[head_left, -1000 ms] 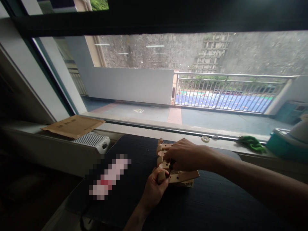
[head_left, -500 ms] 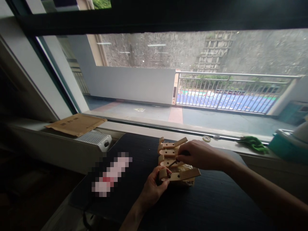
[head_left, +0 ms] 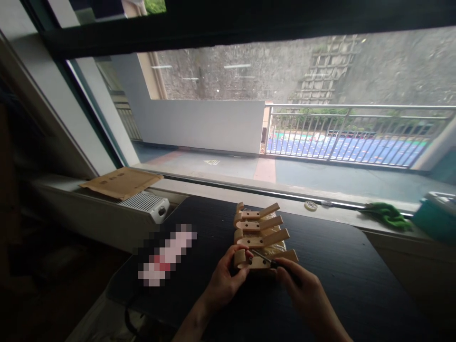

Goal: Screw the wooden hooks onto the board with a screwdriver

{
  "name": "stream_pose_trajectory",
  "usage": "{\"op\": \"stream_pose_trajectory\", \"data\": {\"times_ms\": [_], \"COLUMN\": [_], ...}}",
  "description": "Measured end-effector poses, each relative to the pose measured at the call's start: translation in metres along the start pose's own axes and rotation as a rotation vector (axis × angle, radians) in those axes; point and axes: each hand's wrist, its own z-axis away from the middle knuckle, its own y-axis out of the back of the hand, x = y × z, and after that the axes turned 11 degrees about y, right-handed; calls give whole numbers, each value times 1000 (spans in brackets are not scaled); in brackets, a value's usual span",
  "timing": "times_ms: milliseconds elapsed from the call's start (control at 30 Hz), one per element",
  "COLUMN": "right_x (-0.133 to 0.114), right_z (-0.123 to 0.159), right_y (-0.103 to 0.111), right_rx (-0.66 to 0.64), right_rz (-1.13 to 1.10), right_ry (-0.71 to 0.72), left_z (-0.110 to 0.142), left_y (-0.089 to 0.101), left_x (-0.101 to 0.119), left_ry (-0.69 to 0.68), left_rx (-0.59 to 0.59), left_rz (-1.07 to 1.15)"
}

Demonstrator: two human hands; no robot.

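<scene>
Several pale wooden hooks with curled left ends and dark screw holes lie in a row on a tape-wrapped package (head_left: 280, 248). My left hand (head_left: 225, 276) grips the curled end of the nearest wooden hook (head_left: 258, 262) between thumb and fingers. Closed around the dark handle of a screwdriver (head_left: 290, 270) is my right hand (head_left: 306, 285), just right of that hook. The thin metal shaft slants up and left across the hook; its tip lies near the left hole, and I cannot tell whether it touches. Behind sits the second wooden hook (head_left: 255, 242).
All this stands on a black table (head_left: 331, 266). A blurred-out pink and white item (head_left: 167, 254) lies at left. A brown envelope (head_left: 123, 183) rests on a radiator (head_left: 146, 205). Along the sill are a tape roll (head_left: 310, 205), a green cloth (head_left: 386, 215) and a teal container (head_left: 432, 216).
My right hand has come down toward me with the screwdriver, whose shaft now slants up-left instead of down-left. The rear hooks are uncovered. My left hand keeps its hold; the view has shifted slightly.
</scene>
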Motion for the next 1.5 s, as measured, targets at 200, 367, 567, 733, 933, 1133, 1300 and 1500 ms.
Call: {"op": "stream_pose_trajectory", "data": {"times_ms": [200, 367, 567, 733, 933, 1133, 1300, 1500], "right_x": [-2, -2, -3, -6, -28, -46, -57, -79], "right_z": [5, 8, 9, 5, -12, -21, -28, -42], "right_y": [-11, -14, -10, 4, 26, 32, 35, 41], "right_rx": [83, 119, 35, 98, -126, -221, -283, -415], "right_rz": [-103, -122, -101, 17, 230, 400, 462, 588], "right_ry": [-22, -24, 0, 73, 210, 233, 272, 339], "left_z": [-1, -1, 1, -1, -6, -4, -6, -8], "left_y": [-1, -1, 0, -2, -5, -6, -7, -7], "left_x": [1, 3, 6, -2, -8, -6, -8, -9], "left_ry": [-3, -3, -9, 10, -17, -30, -22, -23], "left_rx": [-1, 3, -7, 10, 82, 79, 86, 93], "left_rz": [-7, -15, -13, -10, -27, 5, -5, -3]}}
